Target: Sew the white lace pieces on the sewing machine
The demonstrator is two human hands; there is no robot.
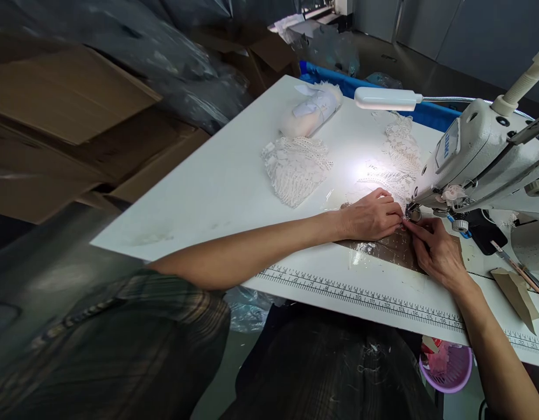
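White lace [398, 154] lies bunched on the table under the lamp, running toward the presser foot [412, 212] of a white sewing machine [471, 151]. My left hand [374, 216] is closed, its curled fingers on the edge of the lace just left of the foot. From the right, my right hand [438, 251] reaches the same spot, thumb and index finger pinched at the lace edge close to my left fingertips. The fingers hide most of the bit they hold. Beneath both hands lies a brown, shiny plate [392, 251].
A folded lace stack [297, 169] and a wrapped pale roll [313, 109] rest on the white table [199, 204]. A lamp [387, 98] shines over it. Scissors [532, 274] and brown card [517, 297] lie right. Cardboard boxes [68, 99] stand left; a purple basket [453, 373] below.
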